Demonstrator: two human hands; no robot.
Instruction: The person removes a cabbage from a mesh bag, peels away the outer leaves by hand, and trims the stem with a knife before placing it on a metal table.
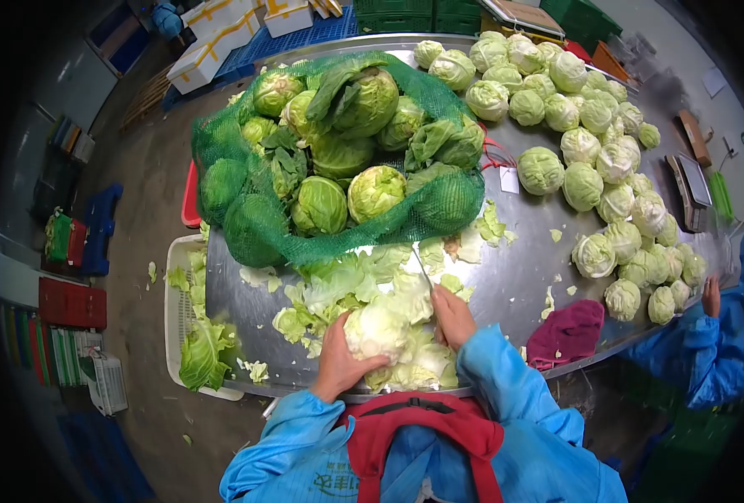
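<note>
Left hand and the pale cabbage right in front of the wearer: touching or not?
Touching. The head view shows the left hand wrapped against the near left side of the pale cabbage, with no gap visible.

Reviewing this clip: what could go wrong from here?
The thin metal knife in the right hand might slip toward the left hand, which steadies a round, pale green cabbage. Loose light-green leaves around that cabbage could let it slide on the shiny metal table.
</note>
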